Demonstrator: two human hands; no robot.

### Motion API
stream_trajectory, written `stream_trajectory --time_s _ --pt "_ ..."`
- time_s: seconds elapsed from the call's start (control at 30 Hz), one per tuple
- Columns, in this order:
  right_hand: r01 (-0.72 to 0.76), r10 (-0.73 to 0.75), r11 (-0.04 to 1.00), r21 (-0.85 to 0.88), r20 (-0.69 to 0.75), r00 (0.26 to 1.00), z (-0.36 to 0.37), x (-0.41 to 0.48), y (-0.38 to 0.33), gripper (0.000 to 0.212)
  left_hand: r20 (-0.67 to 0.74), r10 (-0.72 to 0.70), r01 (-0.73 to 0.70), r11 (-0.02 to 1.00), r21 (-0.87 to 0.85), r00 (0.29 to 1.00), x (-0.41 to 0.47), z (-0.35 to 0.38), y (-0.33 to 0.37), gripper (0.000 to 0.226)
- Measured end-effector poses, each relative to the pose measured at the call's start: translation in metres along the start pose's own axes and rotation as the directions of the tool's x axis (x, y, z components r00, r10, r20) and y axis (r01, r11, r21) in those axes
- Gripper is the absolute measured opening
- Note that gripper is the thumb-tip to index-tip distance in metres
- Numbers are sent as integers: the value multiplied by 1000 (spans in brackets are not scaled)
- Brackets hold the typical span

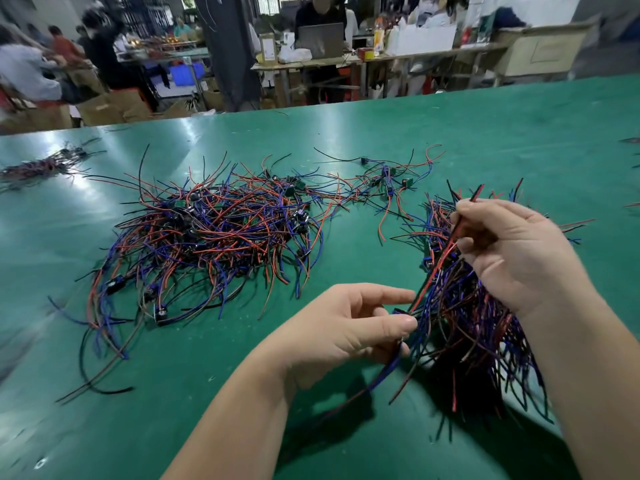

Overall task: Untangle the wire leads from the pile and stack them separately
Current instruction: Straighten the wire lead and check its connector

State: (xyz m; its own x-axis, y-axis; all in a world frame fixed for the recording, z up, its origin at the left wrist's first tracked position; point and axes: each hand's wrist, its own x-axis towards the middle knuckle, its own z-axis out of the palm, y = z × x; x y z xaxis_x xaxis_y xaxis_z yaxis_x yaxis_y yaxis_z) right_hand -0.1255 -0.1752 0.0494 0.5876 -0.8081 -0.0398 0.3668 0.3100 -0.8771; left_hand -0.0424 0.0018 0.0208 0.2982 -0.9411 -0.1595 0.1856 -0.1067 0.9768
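Observation:
A big tangled pile of red, blue and black wire leads (pixel 214 233) with small black parts lies on the green table (pixel 485 133), left of centre. A second heap, the sorted stack of leads (pixel 464 327), lies at the right under my hands. My right hand (pixel 512 251) pinches the upper end of one red and black wire lead (pixel 434 271) above that stack. My left hand (pixel 349 330) pinches the lower end of the same lead near its small black part, with blue strands trailing below.
A small loose cluster of leads with green boards (pixel 384 181) lies behind the stack. Another bundle (pixel 41 164) sits at the far left edge. Beyond the table's far edge, people work at cluttered benches with boxes.

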Motion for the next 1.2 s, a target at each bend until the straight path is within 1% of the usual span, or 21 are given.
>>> stream_trajectory --time_s 0.13,0.2,0.27,0.3,0.33,0.4,0.47,0.53,0.57,0.6,0.63,0.67,0.7,0.83,0.9,0.93,0.97,1.03,1.07,1.1,1.2 --pt "68 -61 993 97 -76 995 -5 4 -6 27 118 23 -39 991 128 993 -8 -4 1 17" --pt "45 -26 984 172 -112 993 -11 10 -11 24 105 75 -88 988 124 992 -7 -6 1 17" --pt "-47 62 986 161 -85 994 -14 15 -10 26 63 140 -140 990 0 988 -5 -7 3 19" --pt "-106 112 987 119 -46 993 -14 15 -7 26 42 169 -163 980 -118 985 -3 -8 5 21" --pt "-159 159 986 51 9 987 -12 13 -4 23 20 206 -193 944 -269 978 -2 -9 5 23" --pt "-203 222 971 -125 162 962 -5 5 3 10 -62 285 -275 816 -508 957 -2 -11 6 30" --pt "-202 290 939 -277 327 899 1 -8 10 17 -191 334 -382 732 -564 923 -1 -10 8 34" --pt "-204 369 907 -369 461 807 7 -20 15 22 -309 355 -468 729 -499 882 3 -7 7 29" --pt "-209 389 903 -376 507 769 10 -24 17 23 -362 364 -499 755 -425 858 6 -5 5 32" --pt "-219 389 908 -357 528 755 12 -26 18 25 -404 379 -516 796 -316 832 9 -4 1 39" --pt "-225 372 919 -323 526 764 14 -27 20 25 -428 396 -511 837 -195 813 11 -3 -1 40" --pt "-225 348 931 -288 509 787 16 -27 22 25 -427 417 -501 860 -101 802 14 -1 -4 35" --pt "-224 326 940 -257 483 813 17 -26 23 22 -408 432 -496 866 -60 804 14 1 -5 31" --pt "-237 284 958 -163 407 868 18 -23 20 10 -307 459 -498 865 -60 834 16 1 -8 39" --pt "-232 268 963 -138 385 883 17 -21 17 9 -291 418 -450 892 -49 861 16 -1 -8 48" --pt "-230 262 965 -128 382 886 16 -21 16 9 -294 387 -427 900 -84 874 16 -2 -8 48" --pt "-227 259 965 -129 387 885 15 -20 15 9 -301 345 -400 905 -143 889 15 -2 -6 40" --pt "-220 281 957 -187 419 864 12 -20 16 8 -297 231 -318 903 -289 926 12 -1 -1 17" --pt "-209 303 945 -250 441 845 11 -20 16 7 -305 183 -278 911 -304 935 12 -2 -1 22" --pt "-188 329 927 -325 460 825 10 -21 16 7 -305 152 -237 934 -268 940 11 -1 -1 27" --pt "-103 378 848 -520 459 804 6 -21 16 15 -282 153 -193 974 -119 947 11 1 -4 21"
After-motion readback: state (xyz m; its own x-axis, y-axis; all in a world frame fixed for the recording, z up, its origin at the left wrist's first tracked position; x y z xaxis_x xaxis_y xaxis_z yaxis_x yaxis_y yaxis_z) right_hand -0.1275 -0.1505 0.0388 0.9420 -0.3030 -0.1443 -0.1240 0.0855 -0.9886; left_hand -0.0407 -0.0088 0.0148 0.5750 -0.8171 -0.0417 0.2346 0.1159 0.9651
